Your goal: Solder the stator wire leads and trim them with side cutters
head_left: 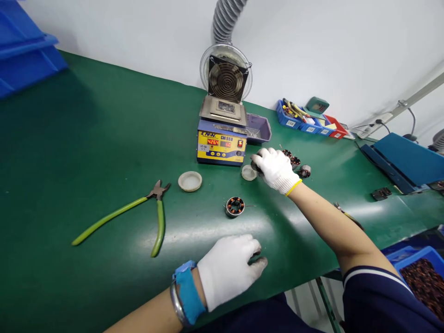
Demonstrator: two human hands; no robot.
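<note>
My right hand (275, 169), in a white glove, reaches across the green mat (86, 138) and closes its fingers on a small dark part next to a little round white dish (248, 172) in front of the yellow-blue solder pot (222, 141). My left hand (229, 268), also gloved, rests near the mat's front edge with fingers curled loosely and nothing seen in it. A wound motor stator (235, 206) lies between the two hands. More stators (295, 161) lie just beyond my right hand.
Green-handled cutters (138, 217) lie at the left, a white lid (190, 181) beside them. A fume fan (227, 76) with hose stands behind the solder pot. Small parts bins (305, 121) line the wall; blue trays (409, 159) sit right, blue crates (24, 51) far left.
</note>
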